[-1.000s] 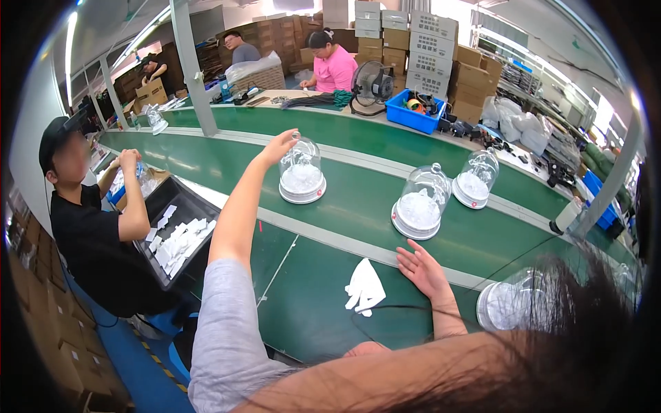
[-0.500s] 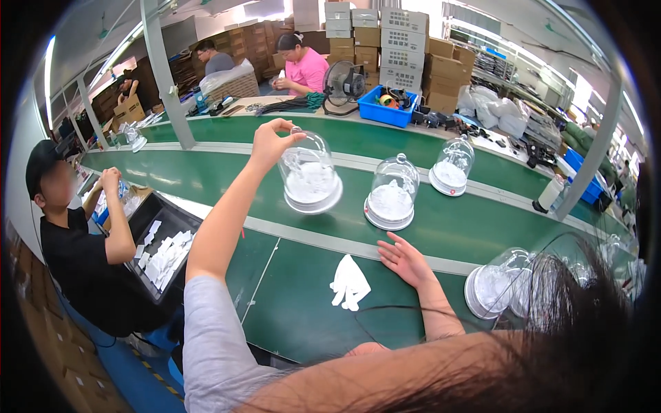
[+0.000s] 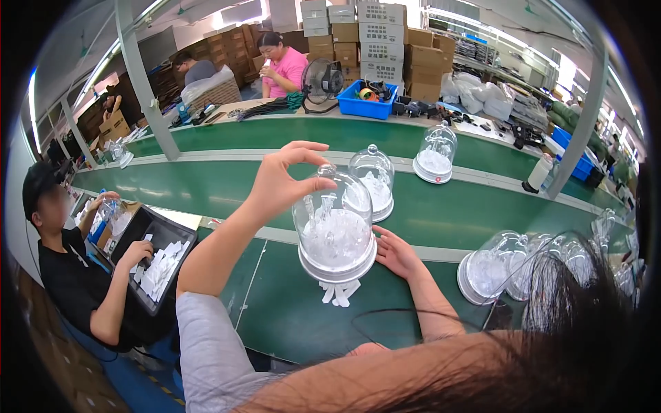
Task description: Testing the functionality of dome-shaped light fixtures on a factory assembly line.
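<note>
My left hand (image 3: 284,180) pinches the knob on top of a clear dome with a white base (image 3: 335,230) and holds it lifted above the green conveyor belt (image 3: 275,303). My right hand (image 3: 394,253) is open, palm toward the dome's base, just touching its lower right edge. A white glove (image 3: 339,293) lies on the belt right under the dome. Two more clear domes (image 3: 372,180) (image 3: 435,153) stand farther back on the belt.
Several clear domes (image 3: 492,267) crowd the belt at my right. A seated person in black (image 3: 72,275) at the left handles white pieces in a black tray (image 3: 158,265). A blue bin (image 3: 365,104), fan and stacked cardboard boxes stand behind.
My left hand has lifted the dome off the far belt and carried it toward me, over the white glove. My right hand rose from the belt to meet its base.
</note>
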### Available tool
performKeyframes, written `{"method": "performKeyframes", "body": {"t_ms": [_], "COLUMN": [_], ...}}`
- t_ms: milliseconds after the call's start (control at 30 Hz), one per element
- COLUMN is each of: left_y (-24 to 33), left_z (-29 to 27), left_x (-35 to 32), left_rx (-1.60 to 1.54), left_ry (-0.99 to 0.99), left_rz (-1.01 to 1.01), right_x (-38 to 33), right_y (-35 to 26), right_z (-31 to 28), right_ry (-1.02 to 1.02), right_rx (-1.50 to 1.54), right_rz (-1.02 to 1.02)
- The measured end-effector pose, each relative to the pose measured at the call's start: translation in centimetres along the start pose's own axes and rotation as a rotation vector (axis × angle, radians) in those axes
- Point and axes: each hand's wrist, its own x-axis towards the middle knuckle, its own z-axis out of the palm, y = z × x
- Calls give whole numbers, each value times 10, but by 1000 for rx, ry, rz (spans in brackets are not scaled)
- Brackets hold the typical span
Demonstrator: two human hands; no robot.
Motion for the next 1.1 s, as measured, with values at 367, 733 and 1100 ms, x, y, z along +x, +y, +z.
{"method": "performKeyframes", "body": {"t_ms": [367, 733, 1100], "left_y": [-116, -220, -204], "left_z": [-45, -43, 79], "left_x": [10, 11, 64], "left_rx": [158, 949, 531], "left_ry": [307, 381, 167], "left_rz": [-268, -523, -86], "right_x": [-1, -6, -3], "right_y": [-4, -5, -5], "right_z": [13, 7, 6], "right_ry": [26, 32, 9], "right_rx": [-5, 19, 16], "right_rz": [16, 12, 17]}}
